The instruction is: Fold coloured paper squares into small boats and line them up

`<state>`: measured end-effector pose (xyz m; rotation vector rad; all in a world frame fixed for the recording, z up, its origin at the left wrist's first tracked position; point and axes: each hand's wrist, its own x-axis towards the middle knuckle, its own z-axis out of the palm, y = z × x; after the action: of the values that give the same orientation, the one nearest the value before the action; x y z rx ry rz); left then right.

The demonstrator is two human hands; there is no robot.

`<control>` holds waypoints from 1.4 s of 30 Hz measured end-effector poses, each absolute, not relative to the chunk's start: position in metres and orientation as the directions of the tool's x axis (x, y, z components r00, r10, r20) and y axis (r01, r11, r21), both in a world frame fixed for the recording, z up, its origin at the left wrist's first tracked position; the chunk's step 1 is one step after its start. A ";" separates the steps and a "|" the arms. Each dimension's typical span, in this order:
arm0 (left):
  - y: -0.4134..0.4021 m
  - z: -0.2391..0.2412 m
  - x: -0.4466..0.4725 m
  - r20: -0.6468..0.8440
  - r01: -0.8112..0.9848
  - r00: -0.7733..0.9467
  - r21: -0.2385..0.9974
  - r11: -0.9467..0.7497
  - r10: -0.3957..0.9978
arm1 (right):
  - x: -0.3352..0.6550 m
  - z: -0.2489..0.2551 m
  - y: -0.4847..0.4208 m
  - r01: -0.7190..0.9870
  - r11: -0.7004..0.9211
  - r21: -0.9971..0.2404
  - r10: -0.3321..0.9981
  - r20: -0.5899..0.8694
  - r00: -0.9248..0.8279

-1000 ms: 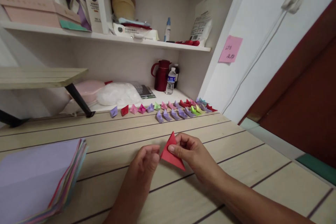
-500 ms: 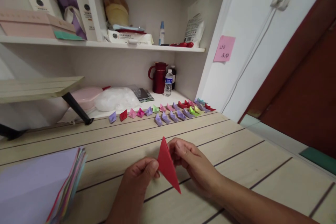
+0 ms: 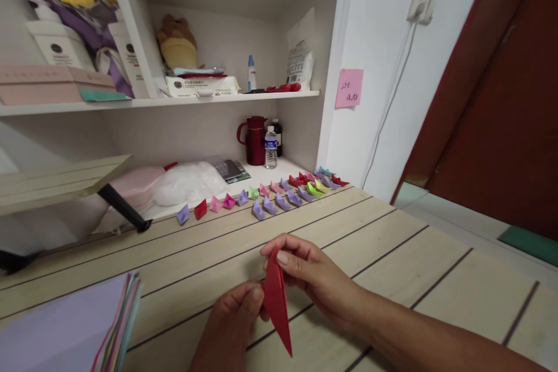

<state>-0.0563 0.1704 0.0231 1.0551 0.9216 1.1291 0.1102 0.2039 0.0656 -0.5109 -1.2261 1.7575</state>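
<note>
A folded red paper piece (image 3: 276,302) is held upright and edge-on above the wooden table (image 3: 392,267). My right hand (image 3: 305,273) pinches its top between thumb and fingers. My left hand (image 3: 238,314) pinches its left edge lower down. A stack of coloured paper sheets (image 3: 78,331), lilac on top, lies at the lower left. Several small folded paper boats (image 3: 261,197) in purple, pink, red and green stand in rows at the table's far edge.
Behind the boats a white ledge holds a red jug (image 3: 253,139), a water bottle (image 3: 271,148) and a white bag (image 3: 187,180). A small wooden stand (image 3: 61,177) sits at left. A shelf (image 3: 174,99) above carries boxes and bottles. A red door (image 3: 501,116) is at right.
The red paper turned from a flat-facing triangle to a narrow, edge-on shape pointing down. Both hands kept hold of it. The camera view tilted upward and shifted a little.
</note>
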 end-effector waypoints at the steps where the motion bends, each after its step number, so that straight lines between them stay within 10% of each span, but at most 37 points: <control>1: 0.170 0.026 -0.056 -0.048 -0.253 0.188 0.963 0.095 0.981 | 0.110 0.065 0.204 -0.442 -0.099 -0.891 0.850 0.155 -0.503; 28: 0.163 0.037 -0.044 -0.111 -0.579 0.099 0.802 0.147 0.989 | 0.112 0.067 0.202 -0.452 -0.088 -0.888 0.883 0.140 -0.448; 42: 0.163 0.026 -0.047 -0.014 0.013 -0.184 1.000 0.016 0.983 | 0.112 0.062 0.209 -0.155 -0.067 -0.986 0.891 0.011 -0.453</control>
<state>-0.0470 0.1635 0.0262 1.1150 1.3621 1.3264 0.1117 0.2085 0.0618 -0.8427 -1.3939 1.6422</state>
